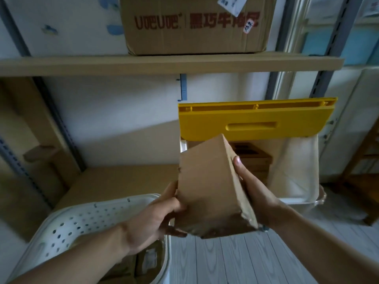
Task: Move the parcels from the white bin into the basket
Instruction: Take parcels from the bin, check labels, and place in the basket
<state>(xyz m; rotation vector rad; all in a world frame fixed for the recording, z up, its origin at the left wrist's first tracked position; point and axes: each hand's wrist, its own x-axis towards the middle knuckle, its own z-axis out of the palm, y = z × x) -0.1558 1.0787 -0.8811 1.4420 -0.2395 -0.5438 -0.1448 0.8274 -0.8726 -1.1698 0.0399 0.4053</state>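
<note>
A brown cardboard parcel is held up in mid-air between both hands, in front of the basket. My left hand grips its lower left side, thumb on the front face. My right hand holds its right side, thumb along the edge. The white perforated bin sits at the lower left with more brown parcels inside. The basket has a cloth liner and a raised yellow lid; brown parcels lie in it behind the held one.
A wooden shelf board crosses above, carrying a large printed carton. Grey metal uprights frame the rack. A lower cardboard-covered shelf lies behind the bin. Grey plank floor is below.
</note>
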